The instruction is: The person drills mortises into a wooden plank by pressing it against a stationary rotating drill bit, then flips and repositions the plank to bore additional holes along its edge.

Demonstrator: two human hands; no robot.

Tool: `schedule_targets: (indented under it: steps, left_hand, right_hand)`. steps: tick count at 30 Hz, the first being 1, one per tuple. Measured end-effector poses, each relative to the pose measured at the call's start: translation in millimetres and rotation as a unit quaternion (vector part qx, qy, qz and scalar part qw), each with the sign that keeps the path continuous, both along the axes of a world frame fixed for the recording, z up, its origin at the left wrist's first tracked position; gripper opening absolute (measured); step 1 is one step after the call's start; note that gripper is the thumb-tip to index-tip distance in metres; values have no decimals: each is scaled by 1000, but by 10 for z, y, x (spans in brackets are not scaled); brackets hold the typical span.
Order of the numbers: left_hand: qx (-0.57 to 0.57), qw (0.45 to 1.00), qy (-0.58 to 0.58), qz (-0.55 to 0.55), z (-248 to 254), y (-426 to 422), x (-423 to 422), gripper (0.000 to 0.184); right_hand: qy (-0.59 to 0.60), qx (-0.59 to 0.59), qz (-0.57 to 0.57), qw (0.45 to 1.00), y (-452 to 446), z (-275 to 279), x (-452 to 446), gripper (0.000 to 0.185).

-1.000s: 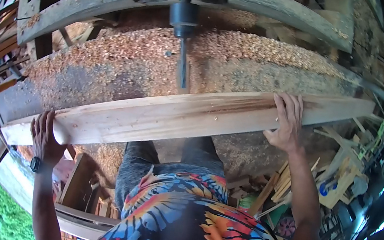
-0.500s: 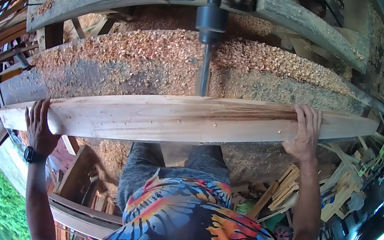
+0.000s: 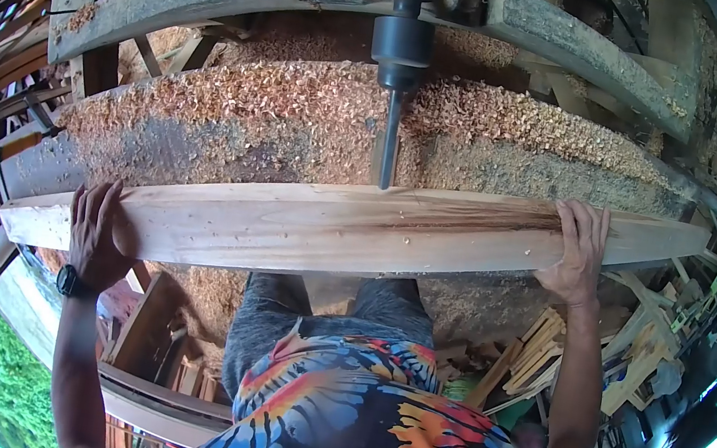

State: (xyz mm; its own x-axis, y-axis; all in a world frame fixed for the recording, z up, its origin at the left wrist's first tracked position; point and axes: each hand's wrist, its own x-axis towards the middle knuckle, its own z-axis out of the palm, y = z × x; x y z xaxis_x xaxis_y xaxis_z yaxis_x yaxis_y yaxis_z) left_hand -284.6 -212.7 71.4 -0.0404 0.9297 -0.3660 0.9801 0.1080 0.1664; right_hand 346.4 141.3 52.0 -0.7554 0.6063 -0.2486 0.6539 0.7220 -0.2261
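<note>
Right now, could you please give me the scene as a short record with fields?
Workpiece: one long wooden plank, lying crosswise before the person
Left hand: on the plank near its left end, dark watch on the wrist
Right hand: on the plank toward its right end, fingers over the dark streak
Tool: upright bit in a dark chuck, tip by the plank's far edge
Bit contact: cannot tell
Debris: wood shavings heaped beyond the plank, a few chips on it
</note>
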Motion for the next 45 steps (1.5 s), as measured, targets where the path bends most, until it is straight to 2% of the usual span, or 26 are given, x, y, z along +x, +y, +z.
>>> schedule_targets:
  steps: [12, 15, 18, 45]
  left_hand:
    - [-1, 1000, 2, 3, 13, 70, 2, 106]
    - [10, 1000, 4, 0, 5, 92, -12, 111]
    - [-3, 1000, -4, 6, 30, 119, -7, 104]
    - [21, 1000, -5, 10, -2, 137, -24, 110]
  right_hand:
    - [2, 14, 13, 1000, 33, -17, -3, 99]
    - [1, 13, 12, 1000, 40, -25, 3, 99]
    - [1, 14, 13, 1000, 45, -26, -10, 100]
    - [2, 11, 19, 1000, 83, -45, 9, 104]
